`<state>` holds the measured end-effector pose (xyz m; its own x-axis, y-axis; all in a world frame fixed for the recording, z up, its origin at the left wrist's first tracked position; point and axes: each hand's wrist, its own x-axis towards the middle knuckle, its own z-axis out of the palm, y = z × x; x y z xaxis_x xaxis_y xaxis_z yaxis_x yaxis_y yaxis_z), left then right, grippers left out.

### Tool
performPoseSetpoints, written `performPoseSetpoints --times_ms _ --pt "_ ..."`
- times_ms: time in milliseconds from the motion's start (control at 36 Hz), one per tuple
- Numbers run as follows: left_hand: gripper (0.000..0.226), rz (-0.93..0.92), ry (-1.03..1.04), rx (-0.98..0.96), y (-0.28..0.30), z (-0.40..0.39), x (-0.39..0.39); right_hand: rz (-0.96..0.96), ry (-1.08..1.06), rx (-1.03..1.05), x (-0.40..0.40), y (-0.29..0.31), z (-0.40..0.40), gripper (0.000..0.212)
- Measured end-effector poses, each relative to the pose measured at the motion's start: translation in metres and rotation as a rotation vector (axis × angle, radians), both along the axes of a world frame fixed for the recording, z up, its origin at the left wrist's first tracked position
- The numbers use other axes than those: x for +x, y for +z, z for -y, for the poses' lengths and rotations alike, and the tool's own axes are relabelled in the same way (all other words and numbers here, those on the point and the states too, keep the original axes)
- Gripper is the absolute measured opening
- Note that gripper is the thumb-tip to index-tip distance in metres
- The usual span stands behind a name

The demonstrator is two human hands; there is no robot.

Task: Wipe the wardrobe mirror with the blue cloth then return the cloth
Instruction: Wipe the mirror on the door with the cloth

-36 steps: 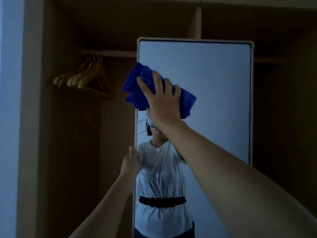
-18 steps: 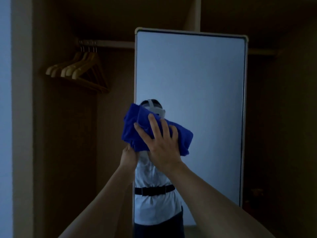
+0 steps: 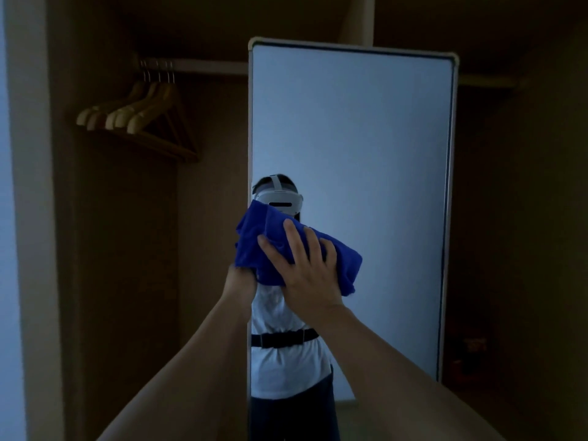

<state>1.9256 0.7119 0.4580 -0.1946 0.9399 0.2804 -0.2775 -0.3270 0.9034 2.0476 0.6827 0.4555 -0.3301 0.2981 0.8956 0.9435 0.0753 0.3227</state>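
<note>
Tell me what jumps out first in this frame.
The blue cloth, pressed flat by the right hand against the lower left of the tall mirror. The left hand grips the mirror's left edge just below the cloth. Wooden hangers hang on the rail, upper left.

The right hand (image 3: pixel 305 275) lies flat on the cloth (image 3: pixel 340 259), pressing it against the mirror (image 3: pixel 366 138). The left hand (image 3: pixel 240 283) sits just left of the right hand, at the mirror's left edge, below the cloth's left corner. The mirror stands upright behind both hands. The hangers (image 3: pixel 140 117) hang on the rail (image 3: pixel 203 66), up and left of the hands, inside the wardrobe (image 3: pixel 121 249).
</note>
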Motion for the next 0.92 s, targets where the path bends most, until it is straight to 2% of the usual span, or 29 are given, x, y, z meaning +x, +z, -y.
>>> performPoseSetpoints --times_ms 28,111,139,194,250,306,361,444,556,694,833,917 --pt "0.031 0.035 -0.037 0.016 0.000 -0.002 0.003 0.014 -0.002 -0.002 0.002 0.001 -0.001 0.079" --pt "0.031 0.334 -0.208 0.087 0.002 -0.005 0.005 0.054 -0.005 0.006 0.008 0.003 -0.005 0.083" --pt "0.030 0.372 -0.228 0.088 0.003 -0.007 0.004 0.060 -0.004 0.012 0.010 0.004 -0.007 0.085" --pt "0.029 0.313 -0.219 0.083 0.002 -0.011 0.001 0.073 0.003 0.022 0.013 0.006 -0.011 0.090" --pt "0.029 0.154 -0.137 0.063 0.001 -0.016 0.000 0.090 0.011 0.036 0.016 0.008 -0.016 0.091" --pt "0.025 -0.031 -0.004 0.018 0.000 -0.023 -0.002 0.111 0.008 0.046 0.020 0.011 -0.021 0.088" --pt "0.016 -0.123 0.027 0.014 -0.003 -0.031 -0.002 0.123 0.010 0.055 0.025 0.017 -0.024 0.082" --pt "0.025 -0.229 0.103 0.016 -0.005 -0.037 -0.003 0.067 0.025 0.054 0.035 0.034 -0.026 0.074" --pt "0.053 -0.161 0.189 0.019 -0.005 -0.040 0.000 -0.104 0.000 0.001 0.052 0.072 -0.025 0.076" --pt "0.054 -0.122 0.306 -0.014 -0.008 -0.051 0.002 -0.225 -0.089 0.078 0.069 0.099 -0.029 0.077" --pt "0.052 -0.068 0.365 0.015 -0.006 -0.054 0.011 -0.297 -0.102 0.117 0.063 0.062 -0.031 0.060" --pt "0.048 -0.072 0.227 0.020 -0.009 -0.051 0.013 -0.267 -0.102 0.163 0.066 0.024 -0.035 0.064"
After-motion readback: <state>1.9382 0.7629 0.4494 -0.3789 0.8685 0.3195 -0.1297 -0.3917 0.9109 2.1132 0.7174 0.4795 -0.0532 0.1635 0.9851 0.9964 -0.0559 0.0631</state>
